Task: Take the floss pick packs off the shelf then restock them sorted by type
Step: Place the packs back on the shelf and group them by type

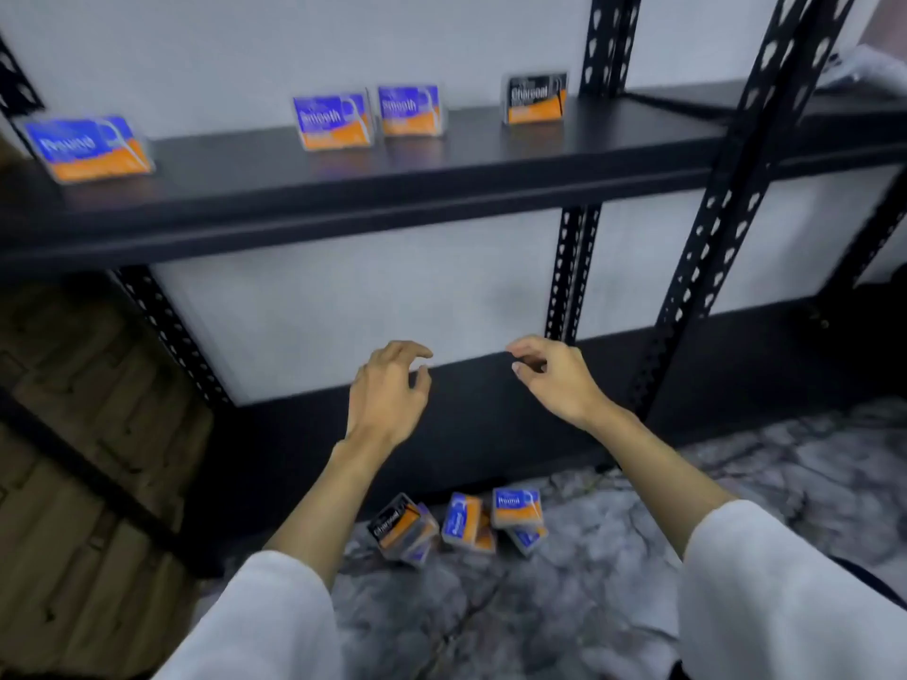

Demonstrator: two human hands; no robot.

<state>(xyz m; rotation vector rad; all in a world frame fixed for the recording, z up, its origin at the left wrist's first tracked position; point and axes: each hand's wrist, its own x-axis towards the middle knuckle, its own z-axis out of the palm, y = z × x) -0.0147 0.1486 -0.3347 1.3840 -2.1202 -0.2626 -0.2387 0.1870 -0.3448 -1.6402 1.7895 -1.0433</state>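
Hands, left [387, 392] and right [554, 375], hover loosely curled, empty, below the black shelf [343, 188]; four packs stand on it, others piled [461, 527] on the floor beneath. Light, rigid, likely slick boxes: pinch the sides.

Whole shot is looking soft and smeary, like motion blur is washing over everything. The lettering on the packs along the shelf [441, 159] is smudging; the pack at the shelf's left end [87, 147] is ghosting worst, while the charcoal pack [536, 98] toward the right end is staying just readable. Light is coming across even and cool, making the white wall [343, 296] glow flat with no hard glare. Under the shelf's front edge it's going dim, and the left side is sinking into murk. The black uprights [736, 188] are bowing and leaning outward from wide-angle distortion. The packs on the floor [461, 525] are blurring too.
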